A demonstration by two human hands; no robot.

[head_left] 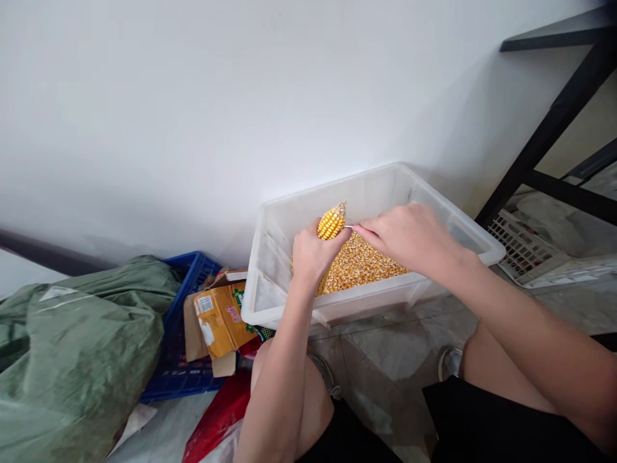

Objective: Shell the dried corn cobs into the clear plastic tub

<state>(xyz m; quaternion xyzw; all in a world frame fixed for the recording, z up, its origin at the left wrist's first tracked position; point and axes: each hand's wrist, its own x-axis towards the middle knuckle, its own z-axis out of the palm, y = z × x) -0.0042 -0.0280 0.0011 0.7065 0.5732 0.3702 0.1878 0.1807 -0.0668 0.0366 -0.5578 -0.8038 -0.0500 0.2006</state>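
Note:
My left hand (313, 254) is closed around an ear of corn (331, 223), its tip pointing up and slightly right. Yellow kernels cover the part of the cob that shows; the lower part is hidden in my fist. My right hand (402, 235) grips a thin metal tool (348, 226), whose short shaft reaches the right side of the ear by my left thumb. The tool's handle is hidden by my fingers. Both hands are above a translucent plastic bin (279, 313), with loose corn kernels (364, 265) spread over its bottom.
Left of the bin are a torn orange cardboard box (224, 321), a blue crate (180, 366) and a large green sack (81, 347). A red bag (216, 411) lies near my leg. A black metal frame (554, 128) and a white basket (527, 247) stand at the right.

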